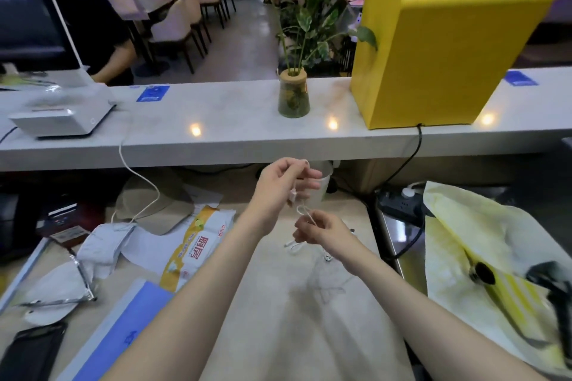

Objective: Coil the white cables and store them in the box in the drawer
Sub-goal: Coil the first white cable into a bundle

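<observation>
White cable (305,216) blurred, pinched by both hands

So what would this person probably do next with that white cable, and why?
Probably wrap another loop: the left hand pinches the white cable up high, the right hand holds a small loop, and a loose end hangs below.

You face a long pale counter (235,120); three small warm light spots reflect on its top. On it stand a yellow box (439,49), a vase (294,97) with green stems, and a white machine (62,116) at left. Behind it, a grey floor (247,40) runs back past a row of beige chairs (185,22) and leafy plants (312,3). Below the counter lies a beige desk (309,334).
</observation>
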Demonstrator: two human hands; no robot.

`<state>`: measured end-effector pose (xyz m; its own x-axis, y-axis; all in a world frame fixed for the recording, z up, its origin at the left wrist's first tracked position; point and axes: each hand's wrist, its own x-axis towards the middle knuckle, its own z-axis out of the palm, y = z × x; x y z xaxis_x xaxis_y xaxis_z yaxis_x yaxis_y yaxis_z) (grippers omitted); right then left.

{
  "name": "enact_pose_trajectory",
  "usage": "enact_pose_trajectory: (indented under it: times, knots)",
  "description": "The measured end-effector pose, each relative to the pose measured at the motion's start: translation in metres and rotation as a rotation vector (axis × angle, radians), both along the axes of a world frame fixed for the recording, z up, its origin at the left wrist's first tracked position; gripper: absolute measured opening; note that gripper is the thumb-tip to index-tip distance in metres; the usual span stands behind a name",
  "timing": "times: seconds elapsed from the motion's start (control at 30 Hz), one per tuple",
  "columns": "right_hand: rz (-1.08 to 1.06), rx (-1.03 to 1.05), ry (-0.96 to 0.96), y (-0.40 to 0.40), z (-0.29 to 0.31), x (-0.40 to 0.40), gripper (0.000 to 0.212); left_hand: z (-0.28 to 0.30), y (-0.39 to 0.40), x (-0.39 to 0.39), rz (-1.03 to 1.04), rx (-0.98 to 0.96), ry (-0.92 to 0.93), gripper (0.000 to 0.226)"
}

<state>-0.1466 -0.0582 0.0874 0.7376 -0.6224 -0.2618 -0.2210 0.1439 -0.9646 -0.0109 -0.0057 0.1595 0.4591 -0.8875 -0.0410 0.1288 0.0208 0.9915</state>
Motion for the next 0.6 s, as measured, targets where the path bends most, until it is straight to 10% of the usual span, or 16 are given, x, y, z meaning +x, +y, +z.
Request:
enact_pose_trajectory:
  times: [0.43,0.6]
  knots:
    - [0.173,-0.518,0.302,0.026,0.026,-0.016,0.014,-0.02,0.025,-0.004,0.025,0.017,-0.237,0.018]
    - [0.157,-0.393,0.253,0.025,0.034,-0.024,0.009,-0.043,0.041,-0.001,-0.007,0.11,-0.447,0.011]
